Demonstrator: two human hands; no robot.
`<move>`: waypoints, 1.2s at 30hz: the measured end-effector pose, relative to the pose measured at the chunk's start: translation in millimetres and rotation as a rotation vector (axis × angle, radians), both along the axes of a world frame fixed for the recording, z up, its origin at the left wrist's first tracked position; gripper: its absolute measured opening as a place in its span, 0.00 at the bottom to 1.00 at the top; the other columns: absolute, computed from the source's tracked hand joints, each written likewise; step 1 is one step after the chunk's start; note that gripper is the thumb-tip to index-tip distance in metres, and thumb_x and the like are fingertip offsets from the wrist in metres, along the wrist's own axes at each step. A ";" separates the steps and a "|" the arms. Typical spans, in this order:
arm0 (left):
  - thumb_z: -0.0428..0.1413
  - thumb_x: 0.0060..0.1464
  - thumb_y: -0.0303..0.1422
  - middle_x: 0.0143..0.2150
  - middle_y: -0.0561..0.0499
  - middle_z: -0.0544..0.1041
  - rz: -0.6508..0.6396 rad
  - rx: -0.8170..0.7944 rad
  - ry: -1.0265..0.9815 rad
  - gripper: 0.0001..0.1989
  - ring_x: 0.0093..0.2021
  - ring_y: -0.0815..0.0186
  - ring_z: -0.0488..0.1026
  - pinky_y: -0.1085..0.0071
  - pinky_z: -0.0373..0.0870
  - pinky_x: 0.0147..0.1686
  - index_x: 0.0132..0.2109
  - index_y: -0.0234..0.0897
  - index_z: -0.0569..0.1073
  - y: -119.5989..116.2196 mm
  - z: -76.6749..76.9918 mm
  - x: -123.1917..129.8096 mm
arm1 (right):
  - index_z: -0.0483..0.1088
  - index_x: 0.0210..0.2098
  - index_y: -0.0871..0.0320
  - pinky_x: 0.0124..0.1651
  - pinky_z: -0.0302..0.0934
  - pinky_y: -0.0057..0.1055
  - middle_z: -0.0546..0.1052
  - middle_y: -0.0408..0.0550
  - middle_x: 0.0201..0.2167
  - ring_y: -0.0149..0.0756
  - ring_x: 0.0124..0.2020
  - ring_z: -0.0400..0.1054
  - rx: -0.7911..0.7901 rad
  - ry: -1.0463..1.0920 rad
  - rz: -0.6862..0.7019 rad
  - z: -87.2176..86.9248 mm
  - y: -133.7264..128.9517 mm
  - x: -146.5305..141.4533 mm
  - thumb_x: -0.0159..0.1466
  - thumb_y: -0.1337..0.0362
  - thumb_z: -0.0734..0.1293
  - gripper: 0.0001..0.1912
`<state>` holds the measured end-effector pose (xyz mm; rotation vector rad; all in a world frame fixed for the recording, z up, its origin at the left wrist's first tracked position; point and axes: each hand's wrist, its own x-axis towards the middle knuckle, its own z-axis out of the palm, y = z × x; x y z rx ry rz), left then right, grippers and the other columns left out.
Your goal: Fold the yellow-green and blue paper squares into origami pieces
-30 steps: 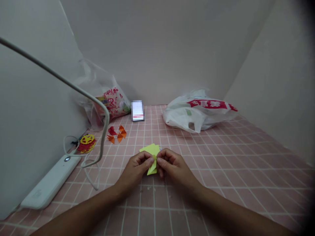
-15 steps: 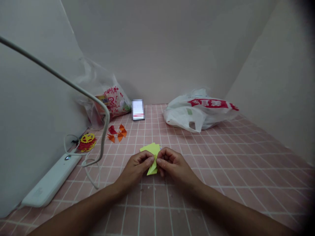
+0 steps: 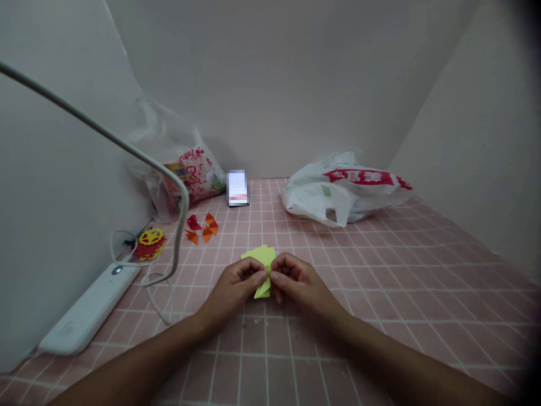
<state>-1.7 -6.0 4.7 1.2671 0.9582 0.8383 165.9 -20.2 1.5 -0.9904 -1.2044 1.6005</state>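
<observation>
Between my two hands is a piece of folded yellow paper, its pointed lower end showing below the fingertips. My left hand pinches its left side between thumb and forefinger. On the other side, my right hand pinches it the same way, the thumbs nearly meeting. Just beyond the fingers, yellow paper sheets lie on the pink tiled surface. The fingers hide the middle of the folded piece.
Small folded orange papers and a red one lie to the left. Yellow and red cut-outs sit near a white power bank with a cable. Behind are a phone, a clear bag and a white bag.
Both hands keep their pinch on the folded yellow paper. Its lower tip has shifted slightly up and right, and less of it shows between the fingers.
</observation>
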 end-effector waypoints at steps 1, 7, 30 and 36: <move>0.61 0.51 0.42 0.29 0.53 0.71 0.004 -0.005 -0.001 0.14 0.30 0.68 0.66 0.71 0.61 0.33 0.33 0.34 0.72 -0.1 0.4 0.1 | 0.62 0.32 0.55 0.22 0.51 0.26 0.67 0.36 0.15 0.27 0.15 0.59 0.002 0.001 -0.001 0.3 -0.6 0.0 0.60 0.55 0.67 0.12; 0.62 0.51 0.42 0.29 0.54 0.71 -0.005 -0.036 -0.032 0.14 0.29 0.69 0.66 0.71 0.60 0.33 0.34 0.34 0.70 -1.0 0.0 -0.1 | 0.63 0.30 0.56 0.24 0.52 0.25 0.67 0.36 0.17 0.27 0.17 0.59 0.015 0.037 -0.004 0.2 -2.6 -0.3 0.63 0.54 0.65 0.13; 0.61 0.53 0.39 0.25 0.56 0.69 0.029 -0.006 -0.018 0.12 0.25 0.72 0.63 0.75 0.58 0.26 0.33 0.34 0.70 -2.1 -0.9 -0.1 | 0.62 0.30 0.56 0.19 0.53 0.24 0.67 0.34 0.19 0.24 0.15 0.60 -0.050 0.053 0.025 -5.6 3.5 -1.4 0.53 0.61 0.71 0.12; 0.60 0.51 0.38 0.25 0.55 0.70 0.061 0.029 0.037 0.11 0.25 0.71 0.66 0.75 0.62 0.27 0.32 0.34 0.70 -2.9 2.7 2.4 | 0.63 0.30 0.57 0.19 0.52 0.24 0.66 0.34 0.20 0.23 0.15 0.58 -0.031 0.035 0.016 -7.1 5.2 -2.5 0.52 0.63 0.71 0.12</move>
